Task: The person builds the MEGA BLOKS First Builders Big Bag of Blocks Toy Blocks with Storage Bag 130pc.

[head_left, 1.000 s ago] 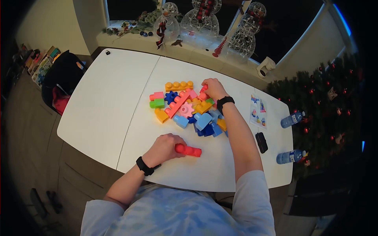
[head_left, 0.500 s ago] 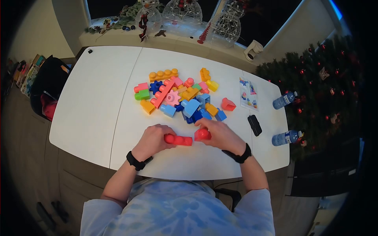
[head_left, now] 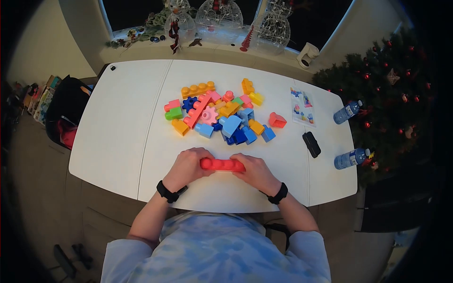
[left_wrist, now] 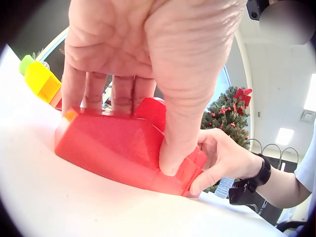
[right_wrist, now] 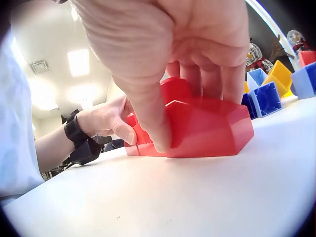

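Note:
In the head view, a row of red toy building blocks lies near the table's front edge, between both hands. My left hand grips its left end, where the left wrist view shows a red block with a sloped face between thumb and fingers. At the right end, my right hand holds another red sloped block, thumb on the near side and fingers behind. The blocks stand end to end close over the white table, rounded studs upward. Beyond the hands lies a loose pile of colourful blocks, including a pink gear.
One red block lies apart, right of the pile. Farther right are a picture sheet, a black case and two water bottles. A yellow-orange studded block sits at the back.
My right hand has come from the pile's far side to the front with a red block, now up against the left hand's blocks. The left hand keeps its hold.

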The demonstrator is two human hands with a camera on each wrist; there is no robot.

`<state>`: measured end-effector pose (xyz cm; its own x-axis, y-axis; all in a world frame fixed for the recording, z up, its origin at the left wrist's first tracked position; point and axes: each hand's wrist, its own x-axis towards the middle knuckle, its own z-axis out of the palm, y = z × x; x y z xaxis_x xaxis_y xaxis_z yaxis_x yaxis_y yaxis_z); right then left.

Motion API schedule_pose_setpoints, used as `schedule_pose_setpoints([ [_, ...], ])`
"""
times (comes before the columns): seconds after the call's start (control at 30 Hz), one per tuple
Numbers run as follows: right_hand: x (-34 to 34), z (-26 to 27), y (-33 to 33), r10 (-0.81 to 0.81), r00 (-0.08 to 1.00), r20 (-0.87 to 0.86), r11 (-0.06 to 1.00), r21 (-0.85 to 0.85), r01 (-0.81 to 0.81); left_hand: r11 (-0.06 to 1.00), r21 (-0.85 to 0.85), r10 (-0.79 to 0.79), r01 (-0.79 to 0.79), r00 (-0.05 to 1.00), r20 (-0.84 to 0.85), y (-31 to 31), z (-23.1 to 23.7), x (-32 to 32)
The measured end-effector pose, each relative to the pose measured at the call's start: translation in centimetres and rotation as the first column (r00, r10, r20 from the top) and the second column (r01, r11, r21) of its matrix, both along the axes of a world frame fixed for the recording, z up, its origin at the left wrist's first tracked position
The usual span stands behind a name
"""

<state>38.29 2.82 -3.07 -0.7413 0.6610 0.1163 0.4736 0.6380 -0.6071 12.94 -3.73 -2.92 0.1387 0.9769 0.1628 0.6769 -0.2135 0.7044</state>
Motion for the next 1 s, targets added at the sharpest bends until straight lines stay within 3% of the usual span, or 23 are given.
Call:
schedule_pose_setpoints([
  [0.27, 0.1, -0.2, 0.0, 0.009, 1.000, -0.001, 1.000, -0.001, -0.009, 1.000, 0.018, -0.017, 0.017, 0.999, -0.033, 0.0, 0.8, -0.1],
  [0.37, 0.6, 1.5, 0.4, -0.013, 0.999, -0.038, 1.000, -0.007, 0.013, 0.987, 0.158, -0.007, 0.000, 0.999, 0.045, 1.2, 2.8, -1.6],
  [0.43, 1.2, 3.4, 0.3, -0.036, 0.998, -0.052, 0.999, -0.012, 0.035, 0.970, 0.053, 0.232, -0.238, 0.967, 0.102, 3.5, 3.8, -4.0],
  [0.47, 1.5, 4.5, 0.5, -0.073, 0.994, -0.076, 0.997, -0.041, 0.070, 0.969, 0.049, 0.236, -0.242, 0.966, 0.101, 4.8, 3.9, -4.9],
  [0.53, 1.8, 5.5, 0.9, -0.141, 0.982, -0.125, 0.989, -0.068, 0.133, 0.914, 0.091, 0.407, -0.396, 0.894, -0.190, 7.8, 3.3, -6.3],
  [0.57, 1.8, 5.6, 1.1, -0.138, 0.981, -0.133, 0.990, -0.056, 0.131, 0.912, 0.105, 0.410, -0.397, 0.892, -0.190, 8.6, 3.0, -6.6],
  [0.63, 2.2, 5.5, 1.3, -0.163, 0.975, -0.150, 0.987, -0.023, 0.162, 0.938, -0.054, 0.302, -0.342, 0.884, -0.356, 10.5, 2.0, -7.0],
  [0.7, 2.5, 5.1, 1.1, -0.162, 0.974, -0.157, 0.987, -0.019, 0.161, 0.944, 0.042, 0.321, -0.328, 0.880, -0.351, 12.0, -0.2, -7.9],
  [0.77, 2.6, 5.1, 1.1, -0.161, 0.974, -0.160, 0.987, -0.030, 0.158, 0.918, -0.095, 0.341, -0.386, 0.888, -0.308, 12.4, 0.4, -7.5],
  [1.0, 2.8, 4.3, 1.4, -0.163, 0.970, -0.181, 0.987, -0.045, 0.157, 0.892, -0.141, 0.346, -0.430, 0.849, -0.399, 12.4, 1.9, -5.7],
])
